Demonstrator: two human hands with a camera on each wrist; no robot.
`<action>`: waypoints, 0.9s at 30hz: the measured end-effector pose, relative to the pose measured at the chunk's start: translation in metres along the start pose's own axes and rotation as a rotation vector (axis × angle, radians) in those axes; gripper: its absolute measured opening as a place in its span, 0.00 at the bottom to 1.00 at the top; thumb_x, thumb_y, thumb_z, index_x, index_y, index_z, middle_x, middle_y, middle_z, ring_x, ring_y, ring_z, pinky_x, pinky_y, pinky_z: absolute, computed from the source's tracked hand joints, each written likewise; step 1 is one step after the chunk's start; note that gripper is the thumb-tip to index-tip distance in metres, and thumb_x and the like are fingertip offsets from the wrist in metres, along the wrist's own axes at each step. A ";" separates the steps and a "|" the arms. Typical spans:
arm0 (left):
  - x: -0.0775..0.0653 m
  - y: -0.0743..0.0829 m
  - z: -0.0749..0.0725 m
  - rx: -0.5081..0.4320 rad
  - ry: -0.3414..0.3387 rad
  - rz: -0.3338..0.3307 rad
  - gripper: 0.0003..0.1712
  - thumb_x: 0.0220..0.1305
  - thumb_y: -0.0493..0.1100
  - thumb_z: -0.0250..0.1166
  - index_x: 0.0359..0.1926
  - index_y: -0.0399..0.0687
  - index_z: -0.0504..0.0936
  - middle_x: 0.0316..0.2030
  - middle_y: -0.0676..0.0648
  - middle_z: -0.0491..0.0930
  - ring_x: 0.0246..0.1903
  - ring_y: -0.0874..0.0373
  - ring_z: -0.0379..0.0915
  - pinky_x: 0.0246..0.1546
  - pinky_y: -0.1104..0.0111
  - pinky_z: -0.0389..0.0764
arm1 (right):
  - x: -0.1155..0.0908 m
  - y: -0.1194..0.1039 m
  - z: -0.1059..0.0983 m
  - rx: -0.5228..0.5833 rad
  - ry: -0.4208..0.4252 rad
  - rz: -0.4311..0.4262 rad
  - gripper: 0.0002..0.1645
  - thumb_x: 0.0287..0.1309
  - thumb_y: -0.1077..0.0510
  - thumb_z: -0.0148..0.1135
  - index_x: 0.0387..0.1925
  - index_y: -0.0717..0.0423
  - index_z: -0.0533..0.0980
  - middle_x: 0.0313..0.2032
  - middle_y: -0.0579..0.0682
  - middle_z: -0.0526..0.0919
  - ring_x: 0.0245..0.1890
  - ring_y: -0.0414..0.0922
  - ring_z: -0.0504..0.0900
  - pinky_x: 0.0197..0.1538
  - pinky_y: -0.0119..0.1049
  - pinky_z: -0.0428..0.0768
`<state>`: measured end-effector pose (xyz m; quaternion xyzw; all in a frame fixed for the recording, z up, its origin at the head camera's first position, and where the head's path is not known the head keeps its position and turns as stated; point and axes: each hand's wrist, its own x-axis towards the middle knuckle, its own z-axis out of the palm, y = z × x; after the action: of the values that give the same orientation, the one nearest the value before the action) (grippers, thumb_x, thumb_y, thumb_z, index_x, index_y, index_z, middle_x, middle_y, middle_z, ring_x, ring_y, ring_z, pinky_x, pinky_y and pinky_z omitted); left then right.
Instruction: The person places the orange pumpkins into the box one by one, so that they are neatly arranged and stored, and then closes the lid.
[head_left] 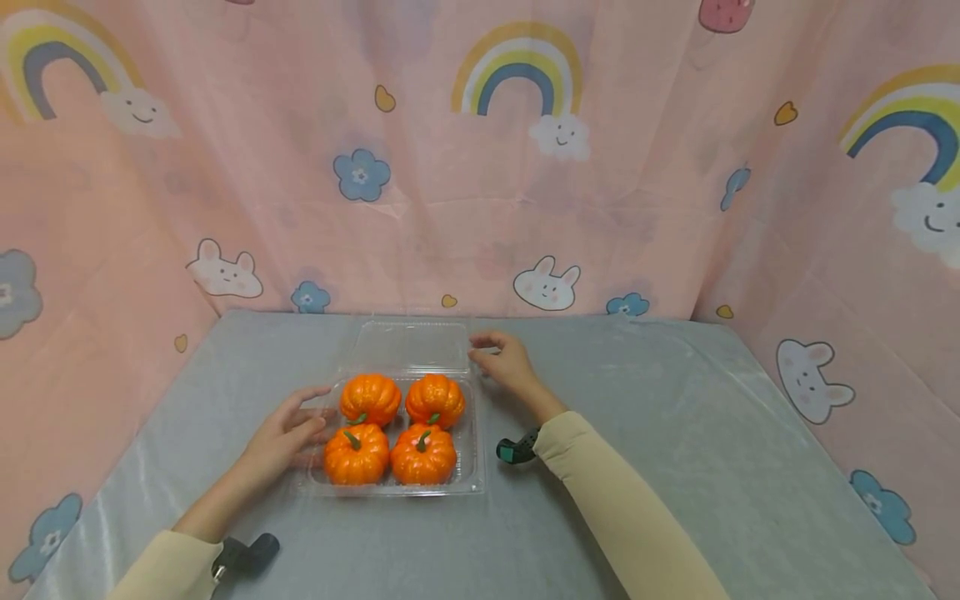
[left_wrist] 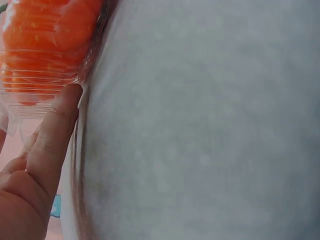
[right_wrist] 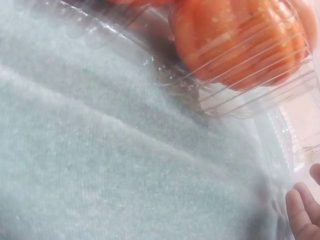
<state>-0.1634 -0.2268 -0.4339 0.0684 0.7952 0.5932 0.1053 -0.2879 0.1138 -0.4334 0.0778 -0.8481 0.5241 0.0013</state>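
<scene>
A clear plastic clamshell box (head_left: 471, 462) lies on the table with its lid (head_left: 412, 346) folded back flat behind it. Several small orange pumpkins (head_left: 356, 455) with green stems sit in the base, two rows deep. My left hand (head_left: 279, 437) is at the box's left side, fingers loosely extended; in the left wrist view a fingertip (left_wrist: 72, 92) touches the ridged wall. Beside the lid's right edge is my right hand (head_left: 504, 360), its fingers slightly bent. In the right wrist view the fingers (right_wrist: 298, 212) appear just short of the lid, with nothing between them.
A grey cloth (head_left: 645, 467) covers the table. Pink patterned curtain (head_left: 450, 225) hangs behind it and on both sides. Dark wrist cameras (head_left: 517, 448) are strapped over the cream sleeves (head_left: 630, 508).
</scene>
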 end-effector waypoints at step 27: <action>-0.003 0.002 0.001 -0.002 0.030 0.000 0.29 0.73 0.45 0.52 0.70 0.46 0.58 0.62 0.27 0.68 0.45 0.59 0.82 0.38 0.61 0.86 | -0.007 -0.011 -0.005 -0.068 0.054 -0.018 0.19 0.57 0.58 0.64 0.52 0.56 0.79 0.53 0.54 0.82 0.46 0.51 0.83 0.43 0.41 0.85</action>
<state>-0.1606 -0.2262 -0.4324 0.0596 0.7960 0.5950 0.0935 -0.2803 0.1137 -0.4218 0.0710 -0.8643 0.4970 0.0314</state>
